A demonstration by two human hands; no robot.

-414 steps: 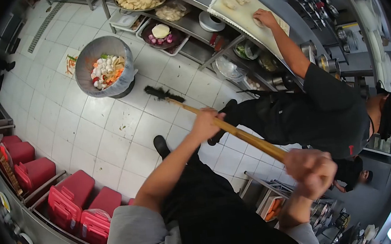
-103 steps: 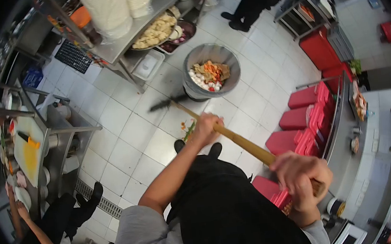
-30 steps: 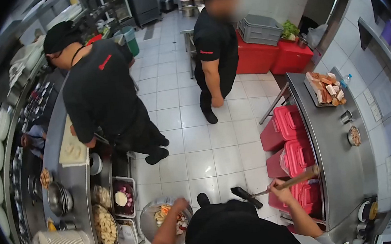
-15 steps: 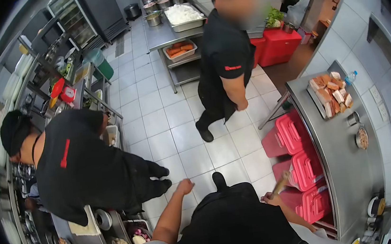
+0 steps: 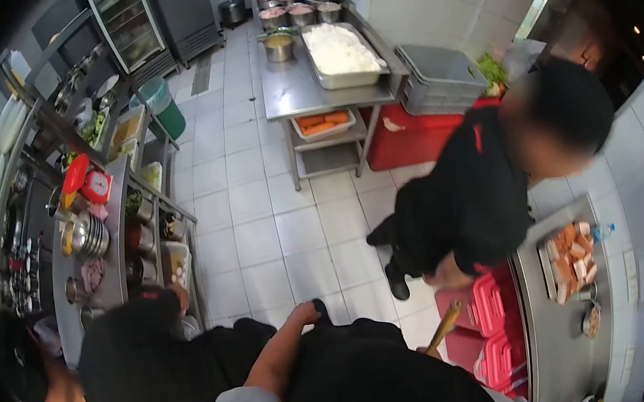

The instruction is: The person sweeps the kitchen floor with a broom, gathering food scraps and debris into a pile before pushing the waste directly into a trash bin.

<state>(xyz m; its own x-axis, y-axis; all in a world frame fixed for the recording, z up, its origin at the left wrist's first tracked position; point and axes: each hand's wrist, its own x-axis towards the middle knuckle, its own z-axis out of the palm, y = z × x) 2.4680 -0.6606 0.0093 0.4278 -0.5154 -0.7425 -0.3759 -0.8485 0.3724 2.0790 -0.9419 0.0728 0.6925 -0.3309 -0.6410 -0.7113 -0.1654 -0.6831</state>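
My left hand [image 5: 302, 314] is out in front of my black apron [image 5: 373, 384], its fingers curled in, with no object visible in it. A wooden handle or stick [image 5: 446, 324] slants up from my right hand [image 5: 431, 353], which grips its lower end. The apron hides most of that hand. Just beyond the stick are red lidded bins [image 5: 490, 305] under a steel counter [image 5: 544, 334]. What the stick belongs to at its lower end is hidden.
A co-worker in black [image 5: 455, 195] leans near the bins on the right; another [image 5: 151, 368] bends at the left shelving. Ahead stand a steel table [image 5: 287, 95] with a white-filled tray [image 5: 341, 50], and a green bin [image 5: 165, 111]. Meat pieces [image 5: 571, 257] lie on the right counter.
The view has shifted forward along the aisle. The standing co-worker has come closer and to the right, now bending over by the red bins. My right hand has become mostly hidden.
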